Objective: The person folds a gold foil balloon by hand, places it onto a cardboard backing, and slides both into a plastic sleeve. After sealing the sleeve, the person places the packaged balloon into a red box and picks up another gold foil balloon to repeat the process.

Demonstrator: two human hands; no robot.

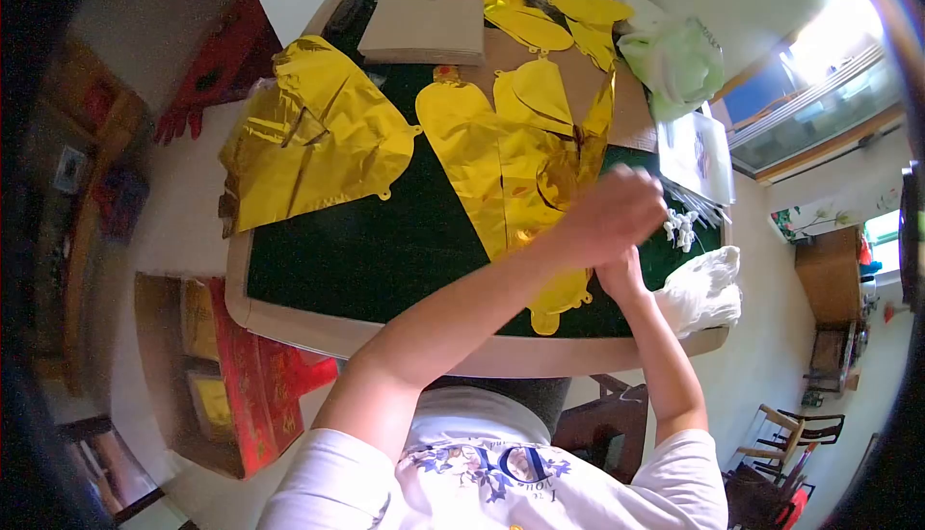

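My left hand (621, 207) reaches across to the right side of the table, its fingers curled and slightly blurred. Whatever it may hold is too small or hidden to make out. Just below it is my right hand (617, 270), mostly covered by the left, so its fingers do not show. Beside and under both hands lies a shiny gold foil balloon (515, 169), flat and deflated, with small tabs on its edge. Another flat gold foil balloon (323, 145) lies to the left, wrinkled.
More gold foil sheets (525, 14) and a stack of brown cardboard (424, 29) lie at the back. On the right are a pale green plastic bag (674, 63), small white pieces (682, 228) and a white bag (703, 291). A cardboard box (173, 366) stands at lower left.
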